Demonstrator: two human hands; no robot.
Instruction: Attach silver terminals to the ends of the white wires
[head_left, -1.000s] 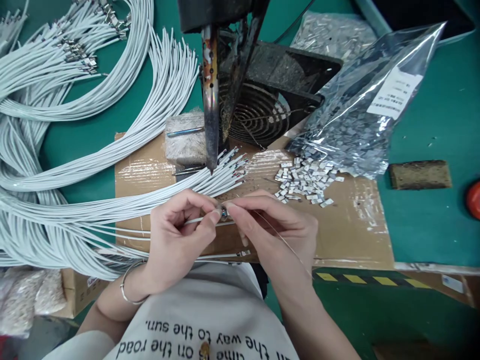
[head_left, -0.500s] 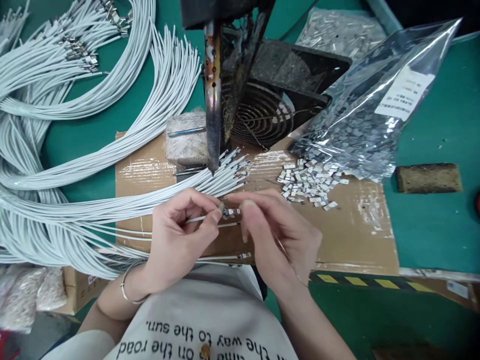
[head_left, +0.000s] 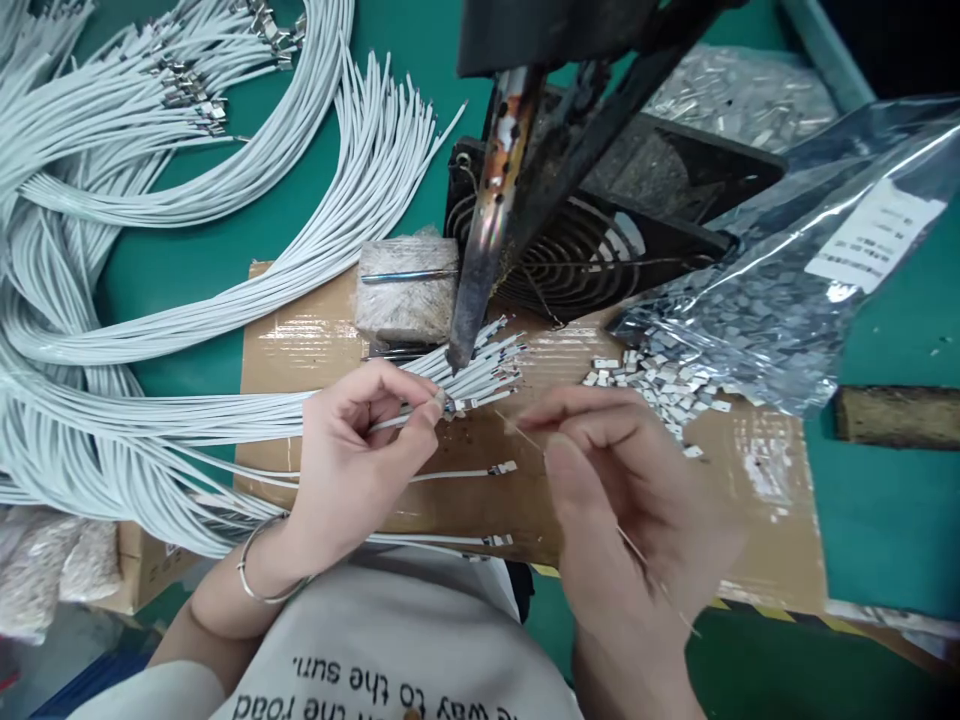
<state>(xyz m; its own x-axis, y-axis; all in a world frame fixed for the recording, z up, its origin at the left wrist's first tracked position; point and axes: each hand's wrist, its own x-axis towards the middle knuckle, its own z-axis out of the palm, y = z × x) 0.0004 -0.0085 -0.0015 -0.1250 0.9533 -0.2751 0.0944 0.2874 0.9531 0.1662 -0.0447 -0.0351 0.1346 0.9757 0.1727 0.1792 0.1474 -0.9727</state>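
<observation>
My left hand [head_left: 360,450] pinches a thin white wire [head_left: 409,414] near its end, where a small metal terminal [head_left: 456,404] sits. That end lies just below the tip of a scorched soldering iron [head_left: 480,265] hanging from a dark stand. My right hand [head_left: 630,490] is off to the right, fingers pinched on a fine strand of solder wire [head_left: 525,435] that runs back over the hand. A fan of white wire ends [head_left: 491,365] lies on the taped cardboard sheet [head_left: 315,345]. Several small metal terminals [head_left: 660,385] are scattered on it.
Large bundles of white wires [head_left: 150,250] cover the green table at left. A black fan [head_left: 600,250] sits behind the iron, a sponge block [head_left: 405,290] beside it. A clear bag of terminals [head_left: 787,290] lies at right, with a brown block [head_left: 896,415] beyond.
My right hand has let go of the wire's terminal end and drawn away to the right with the solder strand. The view has shifted, so the iron appears tilted and closer.
</observation>
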